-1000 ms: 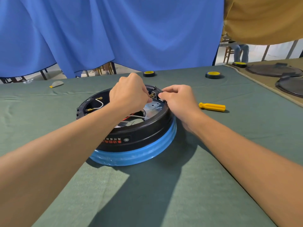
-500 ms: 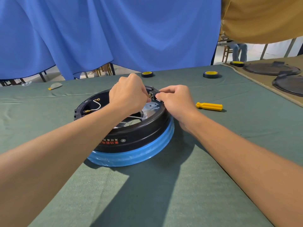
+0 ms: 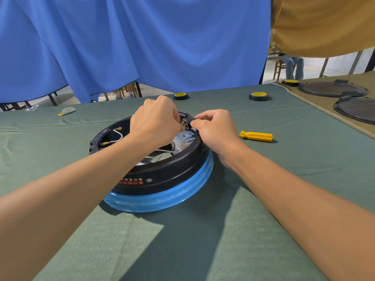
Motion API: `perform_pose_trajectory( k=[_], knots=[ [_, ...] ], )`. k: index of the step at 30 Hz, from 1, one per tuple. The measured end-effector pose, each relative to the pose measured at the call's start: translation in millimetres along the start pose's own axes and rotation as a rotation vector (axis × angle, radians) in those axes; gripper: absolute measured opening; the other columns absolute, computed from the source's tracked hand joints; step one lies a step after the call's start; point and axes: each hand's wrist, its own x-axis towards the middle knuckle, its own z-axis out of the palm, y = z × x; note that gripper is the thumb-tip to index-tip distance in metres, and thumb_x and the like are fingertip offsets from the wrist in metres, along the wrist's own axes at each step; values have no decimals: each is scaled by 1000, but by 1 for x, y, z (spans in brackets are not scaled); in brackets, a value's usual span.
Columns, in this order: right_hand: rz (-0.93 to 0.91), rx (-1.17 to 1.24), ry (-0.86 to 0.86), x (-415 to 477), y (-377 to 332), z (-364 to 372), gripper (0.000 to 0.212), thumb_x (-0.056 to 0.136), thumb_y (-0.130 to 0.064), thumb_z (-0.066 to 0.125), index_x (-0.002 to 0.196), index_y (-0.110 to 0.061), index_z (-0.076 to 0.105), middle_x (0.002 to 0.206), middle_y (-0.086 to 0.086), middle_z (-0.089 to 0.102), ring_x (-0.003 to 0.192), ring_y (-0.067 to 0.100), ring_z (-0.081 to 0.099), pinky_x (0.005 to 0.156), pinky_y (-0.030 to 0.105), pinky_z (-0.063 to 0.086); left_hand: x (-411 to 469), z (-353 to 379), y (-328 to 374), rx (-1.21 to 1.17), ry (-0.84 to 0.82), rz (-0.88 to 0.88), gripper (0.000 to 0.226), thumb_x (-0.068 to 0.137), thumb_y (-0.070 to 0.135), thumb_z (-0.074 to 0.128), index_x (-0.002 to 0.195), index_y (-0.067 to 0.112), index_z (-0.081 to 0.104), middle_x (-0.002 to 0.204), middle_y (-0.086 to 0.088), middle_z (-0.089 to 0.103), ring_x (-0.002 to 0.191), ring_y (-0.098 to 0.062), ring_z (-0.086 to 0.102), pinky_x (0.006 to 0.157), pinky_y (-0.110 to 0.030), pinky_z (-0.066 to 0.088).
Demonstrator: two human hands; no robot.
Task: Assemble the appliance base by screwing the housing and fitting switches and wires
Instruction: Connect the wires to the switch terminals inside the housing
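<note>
The appliance base (image 3: 162,175), a shallow black round housing with red and white print on its near wall, lies on the green-clothed bench (image 3: 263,199) a little left of the middle, its lower rim wrapped in blue film (image 3: 162,201). Both hands meet over its far rim. The right hand (image 3: 215,128) has its fingers curled, and its thumb and forefinger pinch a small black switch (image 3: 186,121) that sits at the rim's far edge. The left hand (image 3: 156,122) reaches across the open housing, its fingers curled tightly, with the fingertips closed on the brass terminals (image 3: 183,124) that stick out of the switch's left side; whether a wire end is also in that pinch cannot be told, since the knuckles hide it. Inside the housing a shiny metal plate (image 3: 186,136) with small holes shows below the right hand, and on the left side a white wire (image 3: 118,134) curves up to a brass ring lug. A yellow-handled screwdriver (image 3: 256,136) lies on the cloth just right of the right hand, apart from the base. Two rolls of black tape with yellow cores (image 3: 181,96) (image 3: 259,96) lie near the bench's far edge. A blue curtain (image 3: 142,47) hangs behind the bench, and dark round lids (image 3: 332,89) rest on a tan surface to the right.
</note>
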Motion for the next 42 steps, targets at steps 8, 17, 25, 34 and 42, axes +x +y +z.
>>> perform_pose_trajectory(
  k=[8,17,25,34,42],
  knots=[
    [4,-186,162,1,-4,2,16,88,-12,58,76,-11,69,65,-4,54,60,4,42,57,29,42,-21,-28,-30,27,184,69,27,93,41,60,87,19,75,85,0,70,90,-29,60,76,-35,42],
    [30,-206,200,20,-1,7,41,100,-29,44,63,-14,55,66,2,54,72,22,52,56,28,34,-61,15,-39,64,292,263,59,93,60,32,107,18,71,110,3,71,109,-24,60,92,-39,37],
    [-99,-1134,-17,22,40,-81,30,91,-25,49,116,-19,63,122,8,59,116,31,45,92,41,41,-40,43,-45,222,649,545,39,98,48,51,95,18,76,82,4,72,76,-25,65,66,-36,44],
    [-119,-1081,158,14,55,-81,18,91,-23,53,89,-8,63,96,17,66,91,39,60,65,32,35,-24,64,-30,158,820,542,24,93,42,63,93,21,76,89,6,72,77,-25,65,63,-36,45],
    [-233,-1014,159,5,56,-61,19,93,-20,51,100,-3,54,105,18,63,97,38,59,71,34,34,-30,64,-35,124,766,582,23,93,39,65,100,20,75,86,7,72,81,-22,65,69,-36,45]
  ],
)
